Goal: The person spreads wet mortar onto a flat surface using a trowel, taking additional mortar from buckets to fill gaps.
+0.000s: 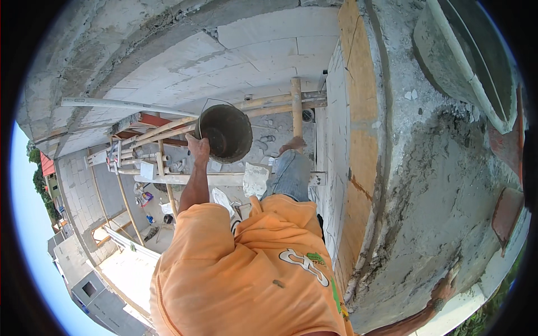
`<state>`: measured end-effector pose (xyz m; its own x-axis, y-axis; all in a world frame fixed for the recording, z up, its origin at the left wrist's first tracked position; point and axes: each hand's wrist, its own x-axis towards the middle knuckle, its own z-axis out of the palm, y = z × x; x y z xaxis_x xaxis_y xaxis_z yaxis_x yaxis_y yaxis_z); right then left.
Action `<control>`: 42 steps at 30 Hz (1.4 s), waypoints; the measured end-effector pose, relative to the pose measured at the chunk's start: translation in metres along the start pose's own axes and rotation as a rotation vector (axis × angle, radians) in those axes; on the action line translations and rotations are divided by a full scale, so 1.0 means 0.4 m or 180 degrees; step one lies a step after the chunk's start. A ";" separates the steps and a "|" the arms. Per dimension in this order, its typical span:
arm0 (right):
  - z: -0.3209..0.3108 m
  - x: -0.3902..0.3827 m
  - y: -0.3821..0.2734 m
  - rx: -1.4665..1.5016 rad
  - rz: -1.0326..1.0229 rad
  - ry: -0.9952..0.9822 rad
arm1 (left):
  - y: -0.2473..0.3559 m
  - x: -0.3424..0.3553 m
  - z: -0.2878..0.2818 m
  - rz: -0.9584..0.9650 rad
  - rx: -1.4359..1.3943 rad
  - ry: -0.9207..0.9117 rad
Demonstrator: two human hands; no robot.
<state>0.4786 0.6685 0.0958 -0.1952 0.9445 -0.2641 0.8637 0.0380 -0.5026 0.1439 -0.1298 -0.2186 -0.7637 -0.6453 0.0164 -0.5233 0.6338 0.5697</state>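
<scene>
Taking the middle of the head view as the clock centre, the bucket point(240, 130) is at 10 o'clock, above poles point(168, 132) and a littered floor point(185, 167). The left hand point(198, 147) has its grip clamped on the bucket rim at the bucket's own 9 o'clock. The wire point(216, 101) arches free at the rim's 11 o'clock, unused. The mouth faces the wearer; residue coats the wall, and no full load shows inside.

The right hand point(444, 288) is at 4 o'clock, by the ledge point(420, 224). Whether its grip is apart, together or on something cannot be made out. A tub point(443, 67) sits on the ledge at 2 o'clock. One bare foot point(292, 144) is at the near end of a pole point(296, 103).

Assessment: the step is judged to be one-handed handling of the bucket at height. Good practice calls for a firm thumb-and-finger pinch on the rim, or the wire if the bucket is loaded. The bucket is best kept close to the body and clear of the poles, with footing checked before any reach; an off-centre rim hold may let it swing or tip.
</scene>
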 end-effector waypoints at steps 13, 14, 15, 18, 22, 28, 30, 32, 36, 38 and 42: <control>-0.002 0.049 0.020 0.0115 0.0185 0.0181 | -0.231 -0.093 0.067 -0.0520 -0.0196 -0.0180; -0.004 0.048 0.024 0.0116 0.0174 0.0204 | -0.222 -0.102 0.086 -0.0721 -0.0318 -0.0178; -0.005 0.045 0.028 0.0174 0.0161 0.0189 | -0.214 -0.107 0.100 -0.0923 -0.0438 -0.0177; -0.006 0.049 0.030 0.0309 0.0195 0.0115 | -0.261 -0.099 0.149 -0.0652 -0.0229 -0.0191; 0.004 0.032 -0.013 0.0402 0.0282 -0.0012 | -0.234 -0.097 0.146 -0.1045 -0.0271 -0.0217; 0.020 -0.014 -0.041 -0.0021 0.0045 0.0177 | -0.178 -0.076 0.074 -0.0776 -0.0095 -0.0109; -0.010 0.027 -0.008 0.0444 0.0326 -0.0152 | -0.143 -0.077 0.004 -0.0536 0.0028 -0.0207; 0.013 0.010 -0.014 0.0081 0.0260 0.0056 | -0.202 -0.083 -0.053 0.0104 0.0223 -0.0316; 0.026 -0.003 -0.029 -0.0022 0.0157 0.0233 | -0.335 -0.133 -0.183 0.0277 0.0478 -0.0345; 0.024 -0.019 -0.033 0.0079 0.0099 0.0289 | -0.418 -0.162 -0.245 0.0230 0.0953 -0.0320; 0.022 -0.011 -0.031 -0.0065 0.0221 0.0170 | -0.658 -0.271 -0.411 0.0285 0.1721 -0.0548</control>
<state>0.4645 0.6609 0.0959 -0.1100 0.9611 -0.2532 0.8838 -0.0220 -0.4674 0.4266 -0.2970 -0.2352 -0.8408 -0.5291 -0.1147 -0.5382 0.8399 0.0702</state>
